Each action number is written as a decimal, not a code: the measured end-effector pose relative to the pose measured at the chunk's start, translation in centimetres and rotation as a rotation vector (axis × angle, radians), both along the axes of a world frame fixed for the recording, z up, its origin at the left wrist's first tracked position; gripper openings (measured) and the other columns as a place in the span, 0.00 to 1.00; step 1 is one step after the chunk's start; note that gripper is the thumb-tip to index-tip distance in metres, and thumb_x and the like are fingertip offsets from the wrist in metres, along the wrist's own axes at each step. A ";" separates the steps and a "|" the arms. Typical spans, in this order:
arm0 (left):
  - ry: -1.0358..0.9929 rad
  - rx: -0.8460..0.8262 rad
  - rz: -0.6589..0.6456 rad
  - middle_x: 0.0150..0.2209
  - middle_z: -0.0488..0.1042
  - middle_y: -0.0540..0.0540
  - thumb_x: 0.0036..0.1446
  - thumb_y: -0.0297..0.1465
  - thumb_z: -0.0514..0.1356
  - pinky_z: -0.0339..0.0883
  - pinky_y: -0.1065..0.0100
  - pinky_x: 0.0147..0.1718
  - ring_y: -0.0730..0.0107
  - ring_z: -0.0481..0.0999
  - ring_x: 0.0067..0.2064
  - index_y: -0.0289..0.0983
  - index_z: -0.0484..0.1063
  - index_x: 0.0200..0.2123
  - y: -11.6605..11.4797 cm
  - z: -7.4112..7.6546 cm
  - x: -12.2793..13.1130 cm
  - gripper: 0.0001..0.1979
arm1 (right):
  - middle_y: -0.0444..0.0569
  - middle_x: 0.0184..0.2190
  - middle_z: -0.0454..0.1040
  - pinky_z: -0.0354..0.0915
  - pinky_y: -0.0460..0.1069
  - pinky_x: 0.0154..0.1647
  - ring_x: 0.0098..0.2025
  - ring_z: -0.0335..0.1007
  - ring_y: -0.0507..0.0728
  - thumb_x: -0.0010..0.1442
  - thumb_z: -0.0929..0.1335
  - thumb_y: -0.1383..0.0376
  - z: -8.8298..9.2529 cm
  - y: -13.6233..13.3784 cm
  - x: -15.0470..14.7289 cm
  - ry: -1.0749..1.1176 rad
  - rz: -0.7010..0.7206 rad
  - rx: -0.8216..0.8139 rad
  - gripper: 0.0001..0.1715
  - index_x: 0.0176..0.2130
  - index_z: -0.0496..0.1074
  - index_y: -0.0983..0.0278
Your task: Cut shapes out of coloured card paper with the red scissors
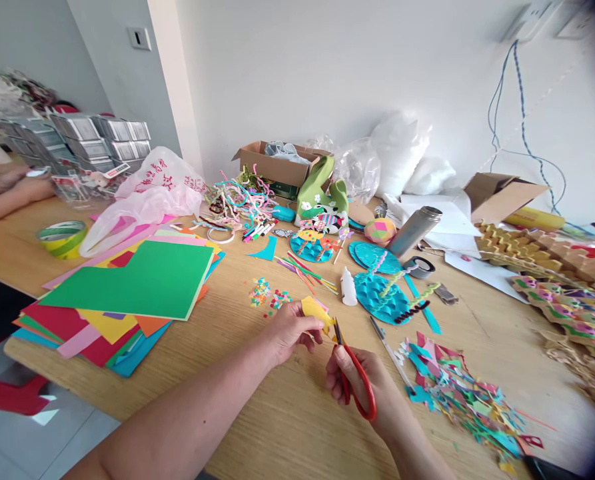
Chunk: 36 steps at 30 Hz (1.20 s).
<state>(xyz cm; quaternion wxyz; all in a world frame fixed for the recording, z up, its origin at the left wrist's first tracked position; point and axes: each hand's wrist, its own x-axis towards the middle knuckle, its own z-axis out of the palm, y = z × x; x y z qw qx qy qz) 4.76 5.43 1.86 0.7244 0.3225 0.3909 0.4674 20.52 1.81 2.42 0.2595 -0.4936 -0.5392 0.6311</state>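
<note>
My left hand [293, 331] pinches a small piece of yellow paper [315, 311] between thumb and fingers, above the wooden table. In my right hand [356, 377] is a pair of red-handled scissors [361, 387], its dark blades up against the right edge of the paper. Beyond my left hand lie small heaps of colourful paper bits [261, 291]. A white glue bottle [348, 287] stands past the blades, beside a blue round piece of egg-tray card [380, 297] with fuzzy pipe cleaners on it. Near my right hand rests a pen [388, 347].
Coloured paper sheets [142, 280] are stacked at left, near yellow tape [62, 238] and a plastic bag [152, 193]. Paper scraps [467, 400] spread at right. A metal flask [414, 231], pipe cleaners [242, 203] and egg trays [552, 267] stand farther back. Another person's hands [22, 187] are at far left.
</note>
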 end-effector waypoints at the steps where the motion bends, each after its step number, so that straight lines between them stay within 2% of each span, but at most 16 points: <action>1: -0.004 0.004 0.006 0.23 0.71 0.50 0.37 0.29 0.63 0.58 0.76 0.14 0.76 0.68 0.20 0.32 0.70 0.30 0.0 0.0 0.0 0.12 | 0.48 0.18 0.70 0.58 0.43 0.17 0.16 0.63 0.49 0.53 0.63 0.40 0.1 0.0 -0.1 0.008 0.010 0.003 0.32 0.24 0.66 0.67; 5: -0.014 0.042 0.026 0.24 0.72 0.49 0.39 0.29 0.62 0.59 0.76 0.14 0.76 0.69 0.21 0.32 0.69 0.32 -0.1 0.1 0.1 0.13 | 0.51 0.20 0.72 0.60 0.45 0.20 0.19 0.65 0.50 0.54 0.63 0.41 0.5 0.0 -0.3 0.032 0.044 0.041 0.33 0.26 0.68 0.68; 9: 0.019 0.115 0.061 0.23 0.70 0.50 0.40 0.29 0.63 0.59 0.76 0.14 0.77 0.68 0.21 0.32 0.69 0.30 -0.2 0.1 0.2 0.11 | 0.56 0.27 0.75 0.63 0.47 0.27 0.26 0.69 0.54 0.58 0.61 0.43 0.5 -0.2 -0.2 0.119 0.078 0.060 0.33 0.30 0.70 0.70; 14: 0.019 0.202 0.097 0.25 0.69 0.49 0.42 0.29 0.62 0.58 0.77 0.14 0.77 0.67 0.23 0.31 0.69 0.31 -0.3 0.2 0.3 0.11 | 0.57 0.31 0.75 0.65 0.50 0.34 0.32 0.72 0.57 0.60 0.60 0.45 -0.1 -0.3 0.0 0.216 0.089 -0.003 0.32 0.34 0.72 0.71; 18: 0.000 0.185 0.113 0.23 0.68 0.50 0.41 0.29 0.62 0.59 0.77 0.14 0.77 0.66 0.23 0.32 0.68 0.29 -0.3 0.5 0.3 0.10 | 0.56 0.29 0.75 0.65 0.49 0.30 0.28 0.71 0.55 0.60 0.59 0.44 -0.2 -0.4 0.0 0.218 0.117 0.001 0.32 0.32 0.71 0.70; 23: 0.028 0.136 0.106 0.21 0.68 0.51 0.39 0.28 0.61 0.59 0.76 0.14 0.77 0.66 0.21 0.33 0.67 0.28 -0.3 0.5 0.3 0.09 | 0.53 0.23 0.73 0.61 0.46 0.24 0.22 0.66 0.51 0.57 0.61 0.42 0.7 -0.3 -0.4 0.063 0.131 0.085 0.34 0.28 0.69 0.70; 32: 0.034 0.113 0.148 0.22 0.68 0.50 0.40 0.30 0.61 0.59 0.76 0.14 0.79 0.64 0.20 0.32 0.67 0.28 -0.1 0.6 0.2 0.10 | 0.53 0.25 0.72 0.62 0.47 0.27 0.26 0.67 0.53 0.56 0.62 0.42 0.8 -0.2 -0.3 0.032 0.144 0.134 0.32 0.29 0.69 0.69; 36: 0.071 0.140 0.134 0.21 0.68 0.51 0.40 0.30 0.61 0.59 0.76 0.14 0.79 0.63 0.19 0.33 0.66 0.28 -0.1 0.5 0.2 0.10 | 0.52 0.23 0.71 0.62 0.47 0.26 0.24 0.67 0.53 0.55 0.62 0.40 1.2 -0.3 -0.5 0.013 0.134 0.109 0.33 0.27 0.69 0.68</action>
